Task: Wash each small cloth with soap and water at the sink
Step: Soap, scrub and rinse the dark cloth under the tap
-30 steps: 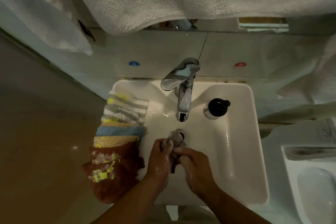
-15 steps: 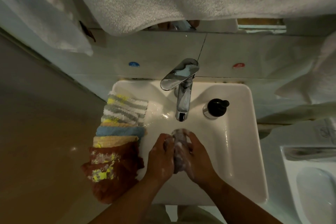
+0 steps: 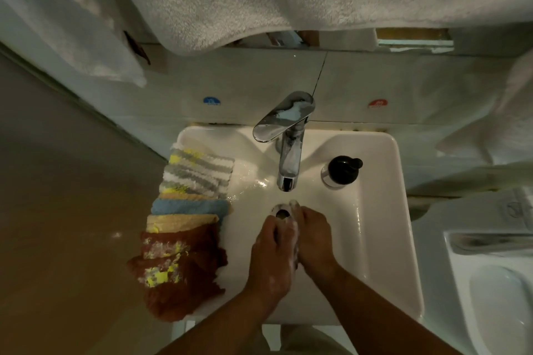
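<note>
While rubbing over the drain [image 3: 282, 213], now pressed closer: left hand [image 3: 272, 251] and right hand [image 3: 313, 239] squeezing soapy cloth [image 3: 293, 228] in sink [image 3: 383, 210]. Means scrubbing, not rinsing yet.

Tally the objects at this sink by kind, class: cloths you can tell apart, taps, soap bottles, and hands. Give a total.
Cloths on the sink's left edge: 5 distinguishable (stack may hide more)
Cloth between the hands: 1
Tap: 1
Soap bottle: 1
Hands: 2, left, right
Total: 10
</note>
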Available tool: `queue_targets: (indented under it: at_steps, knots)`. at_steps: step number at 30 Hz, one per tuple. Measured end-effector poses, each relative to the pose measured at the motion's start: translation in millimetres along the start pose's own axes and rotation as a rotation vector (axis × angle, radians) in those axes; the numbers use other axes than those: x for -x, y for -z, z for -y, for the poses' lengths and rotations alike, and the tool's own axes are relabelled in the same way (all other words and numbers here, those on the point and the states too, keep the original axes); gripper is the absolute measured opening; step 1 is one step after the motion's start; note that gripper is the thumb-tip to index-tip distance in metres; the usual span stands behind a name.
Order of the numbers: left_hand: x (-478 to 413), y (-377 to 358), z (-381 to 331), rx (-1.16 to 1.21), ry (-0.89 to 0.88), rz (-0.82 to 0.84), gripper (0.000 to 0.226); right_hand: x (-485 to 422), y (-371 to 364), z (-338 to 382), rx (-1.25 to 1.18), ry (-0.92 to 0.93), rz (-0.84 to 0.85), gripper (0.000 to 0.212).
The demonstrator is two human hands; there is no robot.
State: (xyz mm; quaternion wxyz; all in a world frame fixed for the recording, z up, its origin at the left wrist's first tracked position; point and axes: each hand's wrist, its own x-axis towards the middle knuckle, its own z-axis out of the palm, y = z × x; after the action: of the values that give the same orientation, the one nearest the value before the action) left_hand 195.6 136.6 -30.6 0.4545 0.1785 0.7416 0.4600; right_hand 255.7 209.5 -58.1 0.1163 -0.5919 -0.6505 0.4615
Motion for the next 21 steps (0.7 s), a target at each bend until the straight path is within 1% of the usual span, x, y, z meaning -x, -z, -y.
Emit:
queue_targets:
  at_steps: [1,3,5,7,8,9,10,11,12,13,14,16,17,18,19,20,21]
  knots:
    - [-2.7,1.1,0.2,-0.012,-0.02,0.004,0.033,1.4,1.2,-0.6,0.022,0.023,0.004,0.048]
    - [-18.8,9.8,2.0,-0.027,0.006,-0.078,0.031,23.6,-3.2,0.5,0.127,0.144,0.036,0.035]
    - [-36.7,17.6,5.5,0.062,0.118,-0.163,0.033,40.0,-8.6,6.9,0.086,0.164,0.115,0.043]
    - [-32.8,12.5,6.2,0.223,0.212,-0.157,0.035,28.7,-7.2,11.9,0.071,0.201,0.069,0.046]
    - [-25.4,7.7,7.2,0.279,0.214,-0.127,0.034,17.3,-3.6,14.1,0.104,0.195,0.057,0.046]
    - [-16.5,4.2,5.1,0.254,0.188,-0.093,0.033,3.2,0.3,12.6,0.094,0.141,0.045,0.048]
    - [-8.0,1.8,2.1,0.167,0.13,-0.049,0.033,-5.0,4.3,12.9,0.056,0.081,0.056,0.051]
    - [-1.8,2.4,-1.3,0.066,0.064,-0.015,0.034,-7.0,5.8,10.4,0.052,0.057,0.064,0.05]
    - [-2.4,4.4,-1.3,-0.001,0.01,-0.013,0.035,-0.7,4.3,9.0,0.095,0.065,0.048,0.045]
    - [-8.0,7.5,-0.9,-0.043,0.004,-0.065,0.036,10.5,4.0,8.5,0.131,0.12,0.046,0.035]
    - [-17.2,12.0,1.5,-0.057,0.022,-0.147,0.036,22.8,-0.2,8.6,0.141,0.143,0.082,0.028]
    - [-31.8,20.3,0.2,0.009,0.113,-0.225,0.038,42.0,-3.9,19.6,0.082,0.131,0.184,0.024]
    - [-33.4,22.0,-0.4,0.073,0.145,-0.22,0.036,41.6,-7.3,18.9,0.041,0.155,0.211,0.019]
    - [-30.0,21.7,-1.6,0.108,0.152,-0.179,0.033,36.7,-7.3,21.1,0.02,0.125,0.256,0.015]
    - [-21.7,20.7,-6.0,0.089,0.123,-0.123,0.029,27.3,-6.9,20.1,0.028,0.125,0.268,0.017]
    - [-13.6,20.5,-7.5,0.053,0.076,-0.064,0.027,15.4,-4.8,19.9,0.022,0.079,0.246,0.023]
    - [-6.1,20.8,-9.4,0.043,0.051,-0.016,0.027,5.1,-4.6,15.4,0.004,0.079,0.171,0.032]
